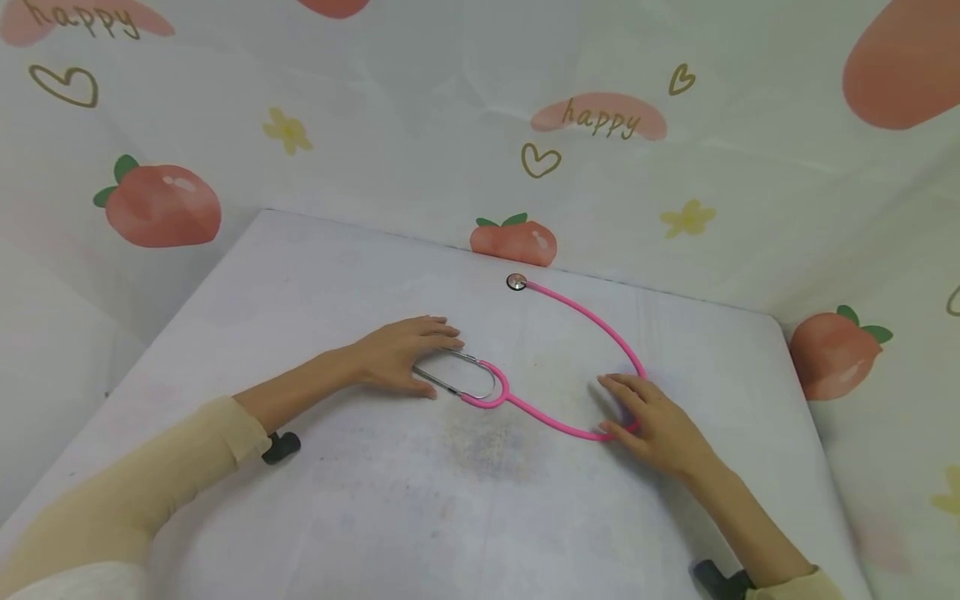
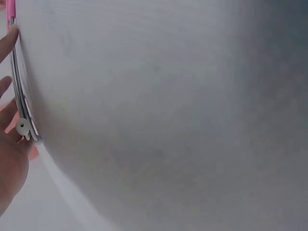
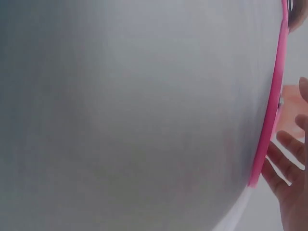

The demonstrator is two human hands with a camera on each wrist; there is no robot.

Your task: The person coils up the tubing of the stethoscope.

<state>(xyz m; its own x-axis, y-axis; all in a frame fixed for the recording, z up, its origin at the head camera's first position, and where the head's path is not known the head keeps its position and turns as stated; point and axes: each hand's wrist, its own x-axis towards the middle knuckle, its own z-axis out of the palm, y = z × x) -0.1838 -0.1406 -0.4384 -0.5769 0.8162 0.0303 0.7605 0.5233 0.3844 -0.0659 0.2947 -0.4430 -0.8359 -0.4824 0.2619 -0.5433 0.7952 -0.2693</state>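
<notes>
A pink stethoscope [image 1: 551, 419] lies on the white table, its tube bending round at the right. My left hand [image 1: 401, 354] spreads over the metal ear tubes [image 1: 442, 383], hiding their ends from the head view. The left wrist view shows a pale eartip [image 2: 22, 126] close beside the palm, with the fingers alongside the metal. Over the tube's right-hand bend hovers my right hand [image 1: 660, 425], fingers spread and loosely bent, thumb tip right at the pink tube. In the right wrist view those fingers [image 3: 288, 168] stand beside the tube [image 3: 269, 120]. The round chest piece [image 1: 517, 282] lies at the back.
Behind the table [image 1: 337, 517] hangs a pale cloth backdrop [image 1: 420, 108] printed with peaches, hearts and flowers. It meets the table's back edge near the chest piece. Dark wrist mounts [image 1: 281, 447] sit under both forearms.
</notes>
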